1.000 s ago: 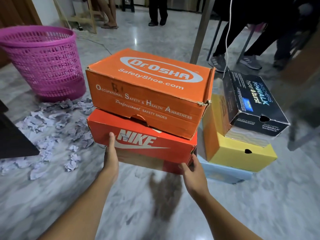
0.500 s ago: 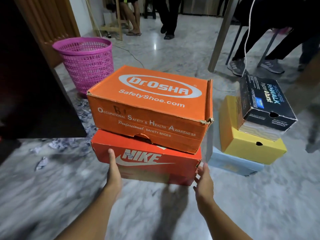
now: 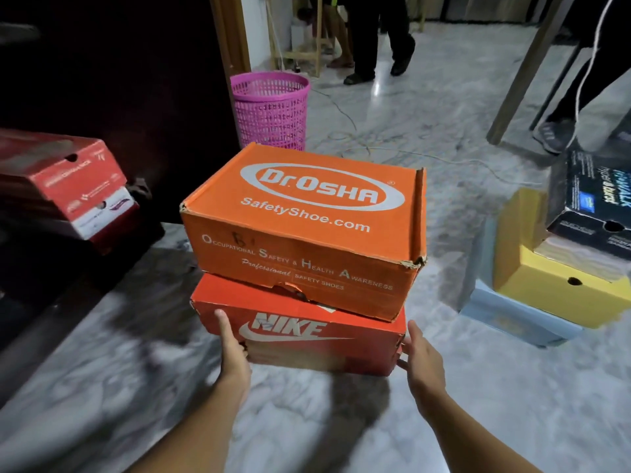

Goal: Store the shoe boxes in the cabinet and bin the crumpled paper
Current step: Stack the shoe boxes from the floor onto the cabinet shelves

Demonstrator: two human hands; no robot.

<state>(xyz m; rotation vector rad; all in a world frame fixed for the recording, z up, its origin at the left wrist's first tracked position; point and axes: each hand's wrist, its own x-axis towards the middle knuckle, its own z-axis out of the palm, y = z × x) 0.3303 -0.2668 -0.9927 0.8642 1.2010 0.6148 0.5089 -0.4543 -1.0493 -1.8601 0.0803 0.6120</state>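
I hold two stacked shoe boxes above the marble floor. My left hand grips the lower left edge of the red Nike box, thumb up on its front. My right hand grips its lower right corner. An orange Dr.Osha box rides on top, turned slightly. The dark cabinet fills the left side, with a red shoe box inside it. The pink mesh bin stands behind the boxes by the cabinet's edge. No crumpled paper is in view.
On the floor to the right sits a stack of a black box, a yellow box and a light blue box. A cable trails across the floor. A person's legs and a table leg stand further back.
Both boxes have swung left toward the cabinet with my hands. The cabinet and its red box came into view, the paper scraps dropped out of sight, and the stack shifted to the right edge.
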